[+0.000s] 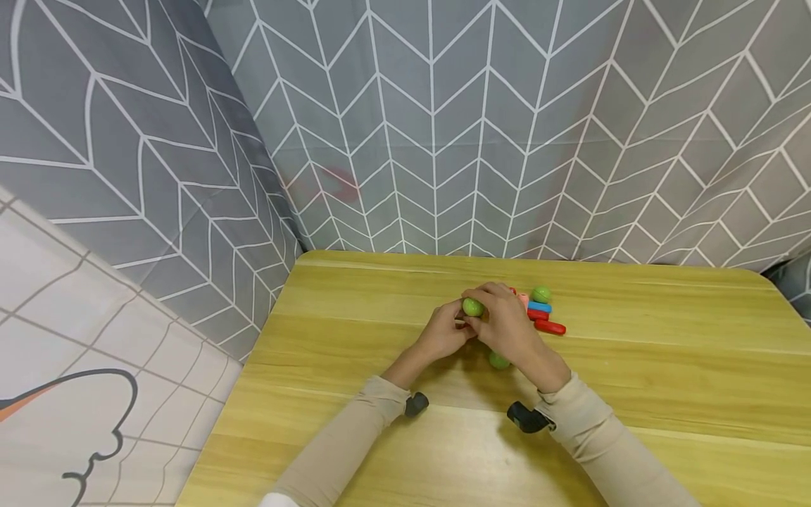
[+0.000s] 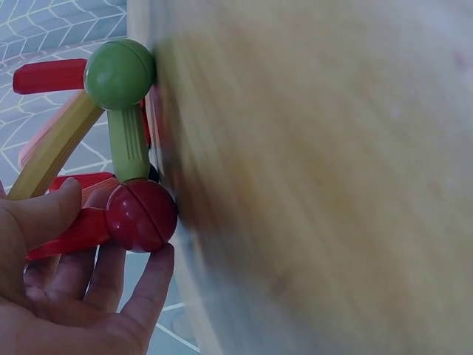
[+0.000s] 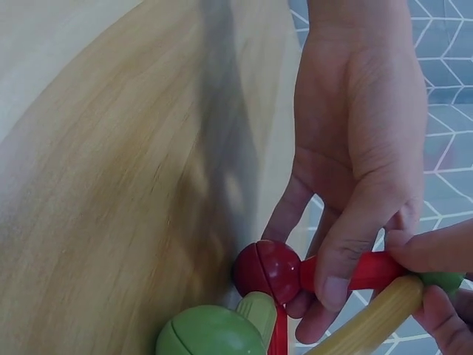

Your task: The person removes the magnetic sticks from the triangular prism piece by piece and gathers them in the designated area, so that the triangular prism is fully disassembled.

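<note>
Left hand [image 1: 441, 331] pinches a slanting red rod [image 3: 377, 270] between thumb and fingers, one fingertip against the red ball [image 2: 144, 216] at its lower end, while the right hand [image 1: 512, 327] has its fingertips closed around the upper green ball [image 1: 472, 307], near which a yellow rod [image 2: 55, 144] also ends; these belong to a ball-and-rod frame held low at the table [image 1: 665, 352], where a ribbed green rod [image 2: 129, 148] links the red ball to the lower green ball [image 2: 118, 74], and just beyond the right hand lie a loose green ball [image 1: 541, 293], a blue rod [image 1: 540, 307] and two loose red rods [image 1: 550, 327], before a gray chevron-patterned curtain [image 1: 456, 127]
</note>
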`<action>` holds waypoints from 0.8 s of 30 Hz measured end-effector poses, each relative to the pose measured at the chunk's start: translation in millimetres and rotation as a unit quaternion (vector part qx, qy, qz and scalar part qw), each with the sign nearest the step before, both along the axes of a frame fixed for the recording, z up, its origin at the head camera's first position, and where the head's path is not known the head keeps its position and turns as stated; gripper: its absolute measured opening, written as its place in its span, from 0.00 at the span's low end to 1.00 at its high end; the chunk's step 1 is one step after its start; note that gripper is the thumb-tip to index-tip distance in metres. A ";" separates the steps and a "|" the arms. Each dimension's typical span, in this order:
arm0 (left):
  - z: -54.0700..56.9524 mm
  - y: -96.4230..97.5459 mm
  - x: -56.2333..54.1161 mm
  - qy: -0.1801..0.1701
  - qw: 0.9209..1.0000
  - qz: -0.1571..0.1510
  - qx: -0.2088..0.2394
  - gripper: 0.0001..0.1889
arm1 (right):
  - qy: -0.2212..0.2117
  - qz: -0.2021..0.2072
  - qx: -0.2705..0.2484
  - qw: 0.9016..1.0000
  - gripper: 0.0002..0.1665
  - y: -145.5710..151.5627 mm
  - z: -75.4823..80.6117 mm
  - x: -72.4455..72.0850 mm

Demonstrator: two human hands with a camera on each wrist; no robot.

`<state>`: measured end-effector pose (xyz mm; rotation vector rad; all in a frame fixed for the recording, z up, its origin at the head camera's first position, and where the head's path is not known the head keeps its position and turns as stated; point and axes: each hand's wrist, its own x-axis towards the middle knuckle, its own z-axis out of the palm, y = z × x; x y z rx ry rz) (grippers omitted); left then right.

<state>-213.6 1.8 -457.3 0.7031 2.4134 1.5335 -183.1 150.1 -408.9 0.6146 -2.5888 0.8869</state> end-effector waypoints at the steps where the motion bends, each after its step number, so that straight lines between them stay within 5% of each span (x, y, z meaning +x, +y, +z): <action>1: 0.0 -0.1 0.1 0.003 1.000 0.000 -0.003 0.13 | -0.006 -0.002 -0.002 1.000 0.21 0.3 0.7 0.4; 13: 0.3 0.4 0.4 0.010 1.000 -0.002 -0.010 0.14 | -0.040 -0.015 -0.030 0.999 0.24 3.0 0.9 -0.1; 24: -0.4 -0.2 -0.2 0.013 1.000 0.004 -0.006 0.17 | -0.086 -0.019 -0.124 0.988 0.28 4.0 5.5 1.6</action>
